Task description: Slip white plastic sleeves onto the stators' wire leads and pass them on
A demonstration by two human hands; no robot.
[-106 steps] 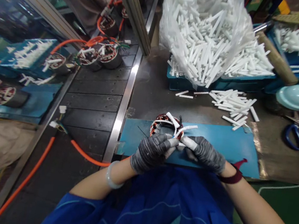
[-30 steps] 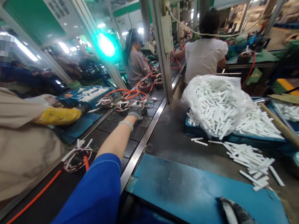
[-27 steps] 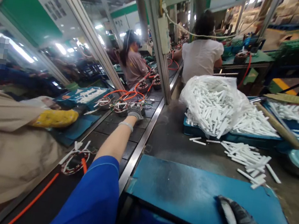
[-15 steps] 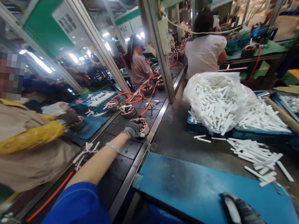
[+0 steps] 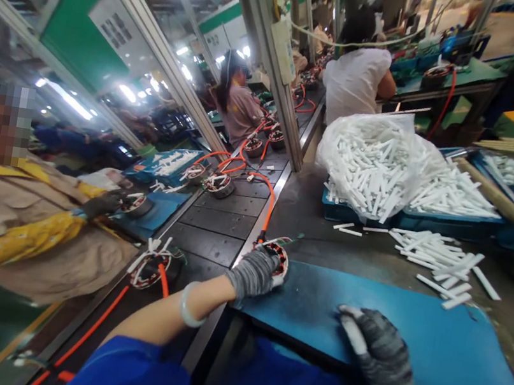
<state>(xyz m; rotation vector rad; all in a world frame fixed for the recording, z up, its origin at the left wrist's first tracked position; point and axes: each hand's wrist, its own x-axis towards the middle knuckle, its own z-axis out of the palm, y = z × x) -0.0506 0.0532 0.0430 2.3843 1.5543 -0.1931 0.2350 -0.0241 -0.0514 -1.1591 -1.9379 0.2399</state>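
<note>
Compared with the earlier frame, the left hand point(image 5: 251, 275) is closer to the body, and together with it the motor stator point(image 5: 281, 264) is no more over the conveyor point(image 5: 204, 220) but at the left end of the blue mat point(image 5: 431, 347) on the counter point(image 5: 308, 200); the right hand point(image 5: 378, 352) is also further to the left. The left hand grasps the stator by its near side, fingertips partly hidden. The right hand is half curled at the mat, apart from the stator; nothing shows in it, but I cannot tell how closely its fingers are bent. Whether the stator rests or is held slightly up, I also cannot tell.

In my judgement, it is rather heavy for its size and stiff in its outer wall, so this wall is the best place to hold, from two opposite sides. More delicate are the thin leads point(image 5: 298, 237), which can bend easily. The orange cable point(image 5: 269, 204) looks flexible, but could pull the stator sideways.
</note>
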